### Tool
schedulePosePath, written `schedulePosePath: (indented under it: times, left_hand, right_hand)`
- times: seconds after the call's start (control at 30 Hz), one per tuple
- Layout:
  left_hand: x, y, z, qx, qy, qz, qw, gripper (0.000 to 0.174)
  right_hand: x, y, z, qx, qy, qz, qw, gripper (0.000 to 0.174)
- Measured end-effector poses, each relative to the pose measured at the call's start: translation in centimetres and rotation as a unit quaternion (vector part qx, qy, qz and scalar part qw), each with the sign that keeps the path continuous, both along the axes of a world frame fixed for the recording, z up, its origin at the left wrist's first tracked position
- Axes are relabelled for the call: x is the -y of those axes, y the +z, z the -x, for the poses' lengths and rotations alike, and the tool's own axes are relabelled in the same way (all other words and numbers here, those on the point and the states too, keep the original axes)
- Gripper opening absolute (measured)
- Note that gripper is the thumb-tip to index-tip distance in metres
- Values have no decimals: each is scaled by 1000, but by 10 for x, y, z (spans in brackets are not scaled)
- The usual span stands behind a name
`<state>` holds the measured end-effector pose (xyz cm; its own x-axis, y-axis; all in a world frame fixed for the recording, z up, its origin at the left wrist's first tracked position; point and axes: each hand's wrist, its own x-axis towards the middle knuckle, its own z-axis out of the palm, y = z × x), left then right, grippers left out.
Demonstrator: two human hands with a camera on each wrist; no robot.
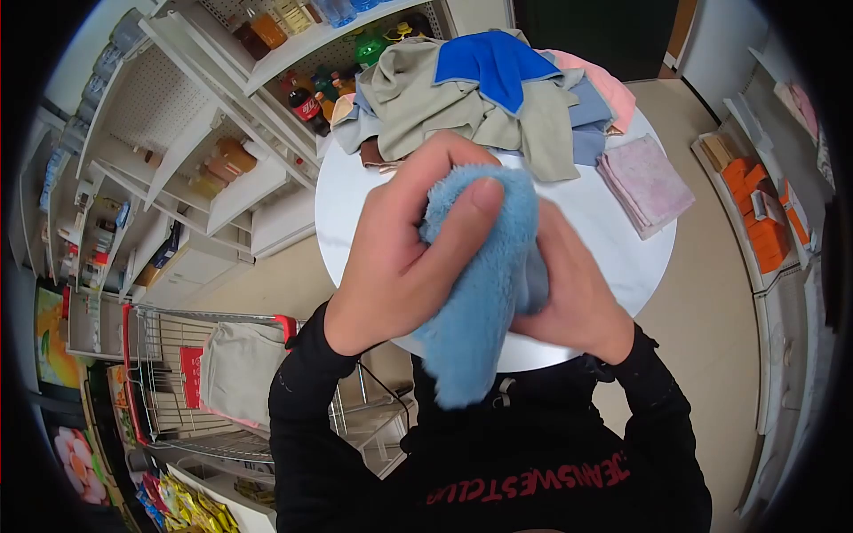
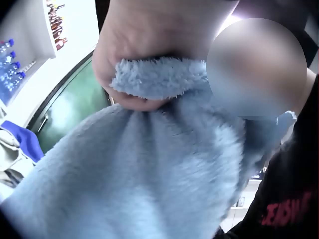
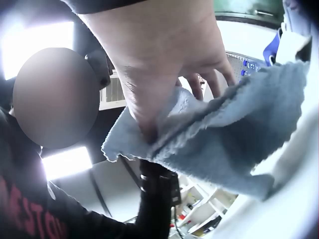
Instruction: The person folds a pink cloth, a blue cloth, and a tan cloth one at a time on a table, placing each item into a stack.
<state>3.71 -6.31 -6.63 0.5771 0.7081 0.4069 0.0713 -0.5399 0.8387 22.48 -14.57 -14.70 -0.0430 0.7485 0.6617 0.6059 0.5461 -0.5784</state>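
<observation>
A fluffy light-blue towel (image 1: 484, 284) hangs bunched between both hands in front of the body, over the near part of the round table. My left hand (image 1: 404, 253) grips its upper part, with the thumb laid across the front. In the left wrist view the towel (image 2: 149, 164) falls in folds below the gripping fingers. My right hand (image 1: 577, 289) holds the towel's other side. Seen from the right wrist, the thumb of the right hand (image 3: 159, 64) presses into the towel (image 3: 214, 134), whose edges spread out, and the fingers reach behind it.
On the white round table (image 1: 355, 213) lie a heap of grey-green clothes (image 1: 418, 98), a blue cloth (image 1: 493, 67) and a folded pink towel (image 1: 647, 182). A shopping cart (image 1: 164, 355) holding a folded grey cloth (image 1: 240, 369) stands at left. Shelves (image 1: 746, 213) line both sides.
</observation>
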Motion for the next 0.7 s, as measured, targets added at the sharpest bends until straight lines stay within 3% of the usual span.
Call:
schedulePosePath:
  times: [0.1, 0.13, 0.2, 0.27, 0.37, 0.4, 0.5, 0.57, 0.63, 0.7]
  left_hand:
    - [6, 1, 6, 47, -30, 100, 993, 24]
    - [7, 3, 9, 78, -7, 137, 988, 27]
    - [11, 5, 13, 140, 38, 211, 967, 35]
    - [16, 5, 14, 178, 22, 240, 954, 38]
    - [21, 1, 18, 255, -2, 301, 919, 43]
    - [16, -6, 21, 215, -1, 268, 939, 40]
    - [12, -9, 34, 130, 3, 206, 970, 34]
    - [17, 21, 48, -163, -8, 64, 985, 30]
    - [13, 26, 59, -305, -19, -12, 952, 29]
    - [1, 11, 71, -182, 17, 4, 983, 22]
  right_hand:
    - [22, 26, 7, -118, 129, 190, 966, 63]
    - [20, 23, 4, -118, 130, 189, 966, 63]
    - [7, 11, -16, -91, 87, 116, 985, 48]
    - [6, 9, -22, -75, 66, 76, 992, 42]
    - [8, 16, -23, -53, -78, -43, 995, 22]
    - [7, 17, -26, -51, -74, -42, 995, 22]
    - [-1, 19, -48, 7, -205, -39, 978, 20]
    - [1, 29, -63, 15, -196, -17, 980, 19]
    - [1, 38, -75, 29, -174, 23, 984, 19]
    - [-10, 38, -77, 23, -175, -16, 984, 18]
